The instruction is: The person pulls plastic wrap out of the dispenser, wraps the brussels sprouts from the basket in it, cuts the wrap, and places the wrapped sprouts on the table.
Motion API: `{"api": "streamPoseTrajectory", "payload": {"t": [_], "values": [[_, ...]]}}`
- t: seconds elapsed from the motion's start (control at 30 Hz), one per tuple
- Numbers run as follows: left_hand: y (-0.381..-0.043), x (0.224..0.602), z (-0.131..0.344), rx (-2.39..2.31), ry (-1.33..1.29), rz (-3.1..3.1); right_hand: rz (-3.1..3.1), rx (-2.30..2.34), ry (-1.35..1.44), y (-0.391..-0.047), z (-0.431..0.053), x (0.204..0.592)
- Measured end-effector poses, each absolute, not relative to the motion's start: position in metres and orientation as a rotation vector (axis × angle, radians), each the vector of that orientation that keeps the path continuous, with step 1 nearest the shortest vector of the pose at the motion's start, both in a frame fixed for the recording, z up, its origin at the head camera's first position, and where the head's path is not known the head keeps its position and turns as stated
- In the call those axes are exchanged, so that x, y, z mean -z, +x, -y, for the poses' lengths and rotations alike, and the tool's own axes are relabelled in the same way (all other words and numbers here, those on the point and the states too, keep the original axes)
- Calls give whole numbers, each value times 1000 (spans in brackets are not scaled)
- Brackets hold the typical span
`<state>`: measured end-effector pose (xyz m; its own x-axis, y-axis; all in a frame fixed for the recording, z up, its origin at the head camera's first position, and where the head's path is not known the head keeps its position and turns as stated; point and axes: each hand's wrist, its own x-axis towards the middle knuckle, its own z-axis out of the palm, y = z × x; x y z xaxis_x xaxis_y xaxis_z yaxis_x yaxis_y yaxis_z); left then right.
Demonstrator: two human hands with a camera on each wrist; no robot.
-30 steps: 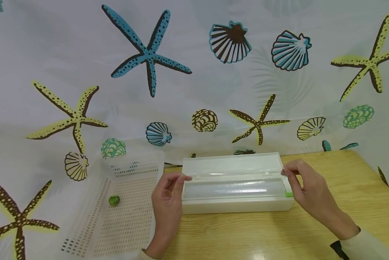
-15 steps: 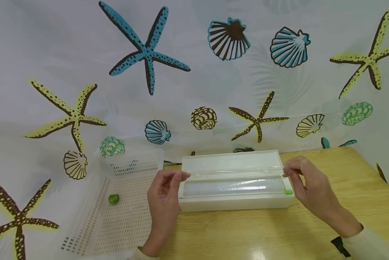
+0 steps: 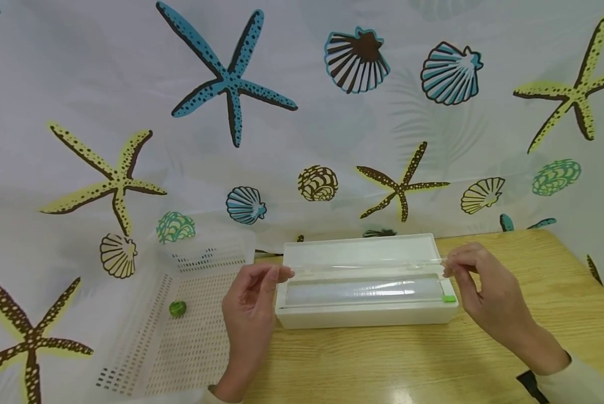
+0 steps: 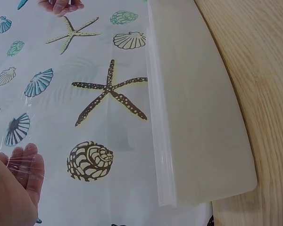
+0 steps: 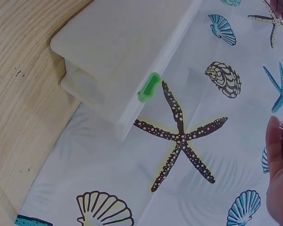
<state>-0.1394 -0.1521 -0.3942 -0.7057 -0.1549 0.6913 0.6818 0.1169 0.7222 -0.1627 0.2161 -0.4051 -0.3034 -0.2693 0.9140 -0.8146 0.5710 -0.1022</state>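
Observation:
A white cling film dispenser (image 3: 367, 317) stands on the table in the head view, its lid (image 3: 357, 247) raised at the back. A roll of cling film (image 3: 362, 292) lies inside it. A small green slider (image 3: 449, 298) sits at its front right corner. Clear film (image 3: 364, 266) stretches above the roll between both hands. My left hand (image 3: 251, 311) pinches the left end of the film, thumb against fingers. At the other end my right hand (image 3: 490, 300) pinches it. Creased film shows across the fingers (image 4: 32, 167) in the left wrist view.
A white perforated basket (image 3: 190, 353) stands left of the dispenser, with a small round green object (image 3: 178, 308) in it. Behind the wooden table (image 3: 352, 365) hangs a white cloth (image 3: 302, 129) printed with starfish and shells.
My hands have moved slightly apart, left hand to the left and right hand to the right, both still holding the film. The dispenser has shifted slightly in view.

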Motion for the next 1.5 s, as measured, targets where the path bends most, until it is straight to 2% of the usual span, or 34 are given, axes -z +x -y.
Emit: {"api": "streamPoseTrajectory", "payload": {"t": [0.43,0.67,0.97,1.5], "values": [[-132,385,152,1618,-554,1777,1859,-789,833,-144,-217,401],[-111,384,161,1632,-554,1889,1878,-772,846,-127,-221,408],[-90,395,173,1609,-763,1897,1955,-805,917,-99,-230,432],[-68,410,194,1455,-1032,2168,2245,-861,1003,-75,-233,467]]}}
